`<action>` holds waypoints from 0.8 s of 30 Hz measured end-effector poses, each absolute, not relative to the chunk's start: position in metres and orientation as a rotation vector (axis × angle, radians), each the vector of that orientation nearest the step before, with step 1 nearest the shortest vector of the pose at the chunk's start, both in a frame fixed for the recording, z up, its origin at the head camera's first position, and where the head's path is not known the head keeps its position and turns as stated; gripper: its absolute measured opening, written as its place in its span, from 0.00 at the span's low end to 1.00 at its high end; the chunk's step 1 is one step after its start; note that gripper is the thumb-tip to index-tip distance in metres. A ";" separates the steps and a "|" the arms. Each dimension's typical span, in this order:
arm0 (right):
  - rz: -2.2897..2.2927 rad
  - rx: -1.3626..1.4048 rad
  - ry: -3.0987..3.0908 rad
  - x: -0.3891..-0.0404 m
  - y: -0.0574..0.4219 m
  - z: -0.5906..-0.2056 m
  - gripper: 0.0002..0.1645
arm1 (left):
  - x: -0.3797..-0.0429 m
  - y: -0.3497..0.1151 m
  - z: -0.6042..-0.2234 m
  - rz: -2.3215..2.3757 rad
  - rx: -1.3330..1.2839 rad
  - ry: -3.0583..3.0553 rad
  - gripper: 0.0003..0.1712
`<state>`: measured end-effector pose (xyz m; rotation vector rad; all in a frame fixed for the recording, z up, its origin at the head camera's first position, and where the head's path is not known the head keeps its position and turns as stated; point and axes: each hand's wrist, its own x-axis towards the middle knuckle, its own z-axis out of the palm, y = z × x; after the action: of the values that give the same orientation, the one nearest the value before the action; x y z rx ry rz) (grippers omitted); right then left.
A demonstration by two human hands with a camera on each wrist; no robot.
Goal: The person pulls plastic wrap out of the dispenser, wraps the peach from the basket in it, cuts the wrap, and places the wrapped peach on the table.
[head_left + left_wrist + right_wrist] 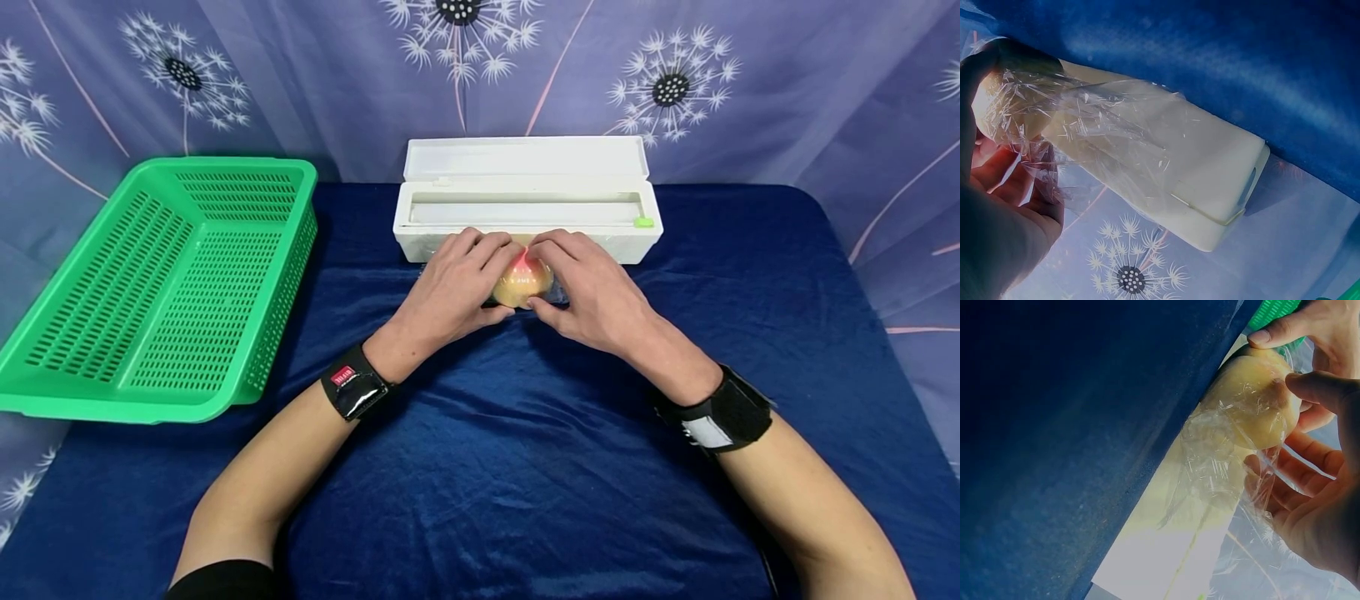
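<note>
Between both hands, in front of the white box, is a yellow peach [519, 287] with a pink tip. Clear plastic wrap [1110, 115] lies over the peach and trails loosely to the side in the wrist views. My left hand [459, 287] holds the peach from the left, thumb at the near side and fingers over the far side. From the right, my right hand [600, 292] grips it likewise, its thumb [1316, 384] against the wrapped surface. The fingers partly hide the peach and the wrap's folds.
Just behind the hands stands a white cling film box [648, 246], lid raised, with a small green slider [643, 222] at its right front. A green plastic basket [251, 333] sits at the left. Blue cloth [480, 467] covers the table; a dandelion-patterned curtain [322, 75] hangs behind.
</note>
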<state>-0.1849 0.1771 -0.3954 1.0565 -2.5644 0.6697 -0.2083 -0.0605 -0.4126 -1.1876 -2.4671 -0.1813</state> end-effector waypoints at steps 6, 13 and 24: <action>0.665 1.056 -2.568 -0.186 0.178 -0.396 0.32 | -0.208 -0.060 -0.412 -0.182 -1.187 -2.478 0.51; 0.654 1.061 -2.575 -0.186 0.178 -0.396 0.33 | -0.209 -0.060 -0.413 -0.232 -1.184 -2.489 0.49; 0.612 1.054 -2.609 -0.184 0.178 -0.395 0.39 | -0.209 -0.061 -0.412 -0.233 -1.170 -2.502 0.49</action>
<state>-0.1843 0.1779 -0.3954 1.0542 -2.6092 0.6117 -0.2090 -0.0606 -0.4124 -1.1699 -2.5022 -0.2328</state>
